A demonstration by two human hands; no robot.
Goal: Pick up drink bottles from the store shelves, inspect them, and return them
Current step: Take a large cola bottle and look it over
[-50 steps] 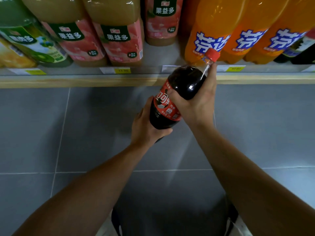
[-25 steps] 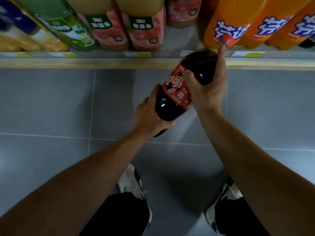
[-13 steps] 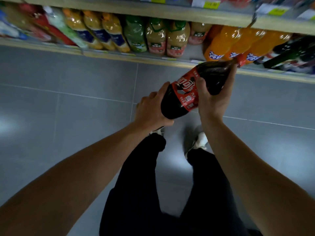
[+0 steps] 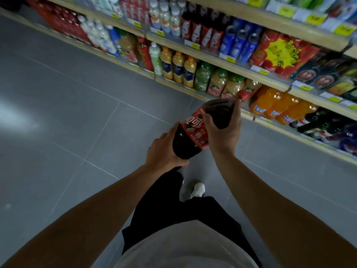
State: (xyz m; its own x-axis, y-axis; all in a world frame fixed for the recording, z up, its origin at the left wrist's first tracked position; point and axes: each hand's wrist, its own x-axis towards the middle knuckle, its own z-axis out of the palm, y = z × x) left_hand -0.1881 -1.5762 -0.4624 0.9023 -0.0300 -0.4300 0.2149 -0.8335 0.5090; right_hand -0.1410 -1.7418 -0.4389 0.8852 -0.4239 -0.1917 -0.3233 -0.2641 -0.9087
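A large dark cola bottle (image 4: 185, 144) with a red label and red cap lies tilted in both my hands, cap pointing up and right toward the shelves. My left hand (image 4: 162, 153) cups its base from below, fingers curled round the bottom. My right hand (image 4: 224, 132) grips the upper body just above the label, thumb across the front. The bottle hangs over the grey floor, in front of the lowest shelf.
Store shelves (image 4: 212, 60) run diagonally across the top, packed with juice bottles (image 4: 218, 82), orange soda bottles (image 4: 270, 105), and red and blue bottles above. Grey tiled floor (image 4: 77, 122) lies to the left. My legs and one white shoe (image 4: 197, 190) are below.
The view has risen and pulled back from the bottom shelf, showing more shelf rows. Both hands keep the same hold on the cola bottle, which stays tilted.
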